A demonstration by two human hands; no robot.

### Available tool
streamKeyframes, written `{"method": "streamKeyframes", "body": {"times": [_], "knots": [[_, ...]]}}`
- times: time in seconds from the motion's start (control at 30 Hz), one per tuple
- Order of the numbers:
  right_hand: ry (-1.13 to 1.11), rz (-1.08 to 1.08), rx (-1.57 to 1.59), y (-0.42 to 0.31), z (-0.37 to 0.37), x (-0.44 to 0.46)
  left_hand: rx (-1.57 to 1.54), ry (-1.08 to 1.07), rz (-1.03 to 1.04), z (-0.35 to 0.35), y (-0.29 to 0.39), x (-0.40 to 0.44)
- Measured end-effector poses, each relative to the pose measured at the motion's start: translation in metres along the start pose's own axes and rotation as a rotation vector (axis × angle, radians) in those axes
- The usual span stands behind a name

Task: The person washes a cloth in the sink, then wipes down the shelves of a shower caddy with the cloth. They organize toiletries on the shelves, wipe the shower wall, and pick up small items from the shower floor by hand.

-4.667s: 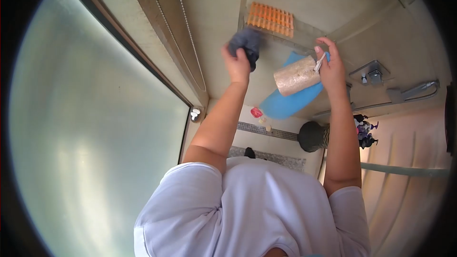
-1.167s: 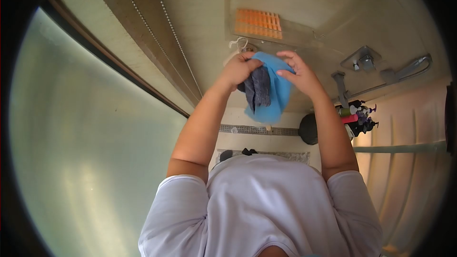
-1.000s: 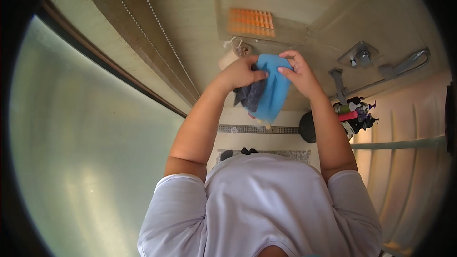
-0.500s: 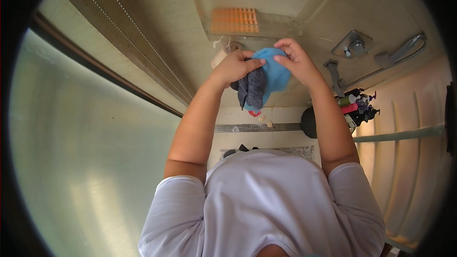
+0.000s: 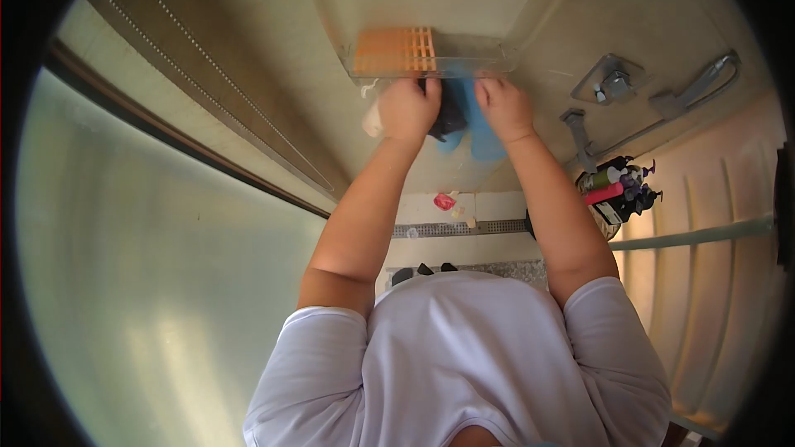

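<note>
My left hand (image 5: 406, 111), closed, grips a dark grey cloth (image 5: 449, 116) that hangs down beside its fingers. To the right, my right hand (image 5: 503, 108) is closed at the edge of a light blue cloth (image 5: 487, 139), which drops below it and is blurred by motion. The two cloths hang against each other, partly overlapping. Both hands are just under the front edge of a clear wall shelf (image 5: 472, 68). An orange slatted piece (image 5: 393, 50) shows at that shelf's left end. A whitish item (image 5: 373, 120) hangs at the wall, partly behind my left hand.
On the right wall are a shower valve (image 5: 614, 83), a spout (image 5: 575, 128) and a hand shower (image 5: 704, 83). Several pump bottles (image 5: 617, 190) stand below them. A drain grate (image 5: 464, 228) crosses the floor, with a small red item (image 5: 445, 201) near it. A glass panel (image 5: 166, 281) is left.
Both hands have moved up to the shelf edge, carrying the cloths with them. The blue cloth now hangs down instead of being spread between the hands, and the red item on the floor is uncovered.
</note>
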State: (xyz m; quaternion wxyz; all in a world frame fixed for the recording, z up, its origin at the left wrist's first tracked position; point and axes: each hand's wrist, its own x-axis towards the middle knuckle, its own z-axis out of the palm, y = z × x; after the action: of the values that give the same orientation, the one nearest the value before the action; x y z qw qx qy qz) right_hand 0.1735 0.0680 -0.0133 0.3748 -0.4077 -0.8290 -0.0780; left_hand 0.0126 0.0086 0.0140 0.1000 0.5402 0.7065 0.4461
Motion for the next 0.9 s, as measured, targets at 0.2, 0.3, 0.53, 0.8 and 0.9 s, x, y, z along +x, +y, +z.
{"method": "streamKeyframes", "body": {"times": [0.2,0.3,0.53,0.8,0.9], "knots": [[-0.015,-0.084,-0.033,0.007,0.000,0.003,0.274,0.210,0.220,-0.009,-0.024,0.015],[-0.110,-0.043,-0.058,0.005,-0.001,0.005,0.324,0.200,0.228,-0.008,-0.028,0.017],[-0.211,0.088,-0.061,0.004,0.021,0.001,0.377,0.145,0.386,-0.001,-0.039,0.019],[-0.247,0.680,0.602,-0.001,0.039,-0.018,0.204,-0.234,-0.052,0.008,-0.044,-0.001],[-0.313,0.789,0.848,0.014,0.060,-0.036,0.167,-0.323,-0.104,0.014,-0.044,-0.009]]}}
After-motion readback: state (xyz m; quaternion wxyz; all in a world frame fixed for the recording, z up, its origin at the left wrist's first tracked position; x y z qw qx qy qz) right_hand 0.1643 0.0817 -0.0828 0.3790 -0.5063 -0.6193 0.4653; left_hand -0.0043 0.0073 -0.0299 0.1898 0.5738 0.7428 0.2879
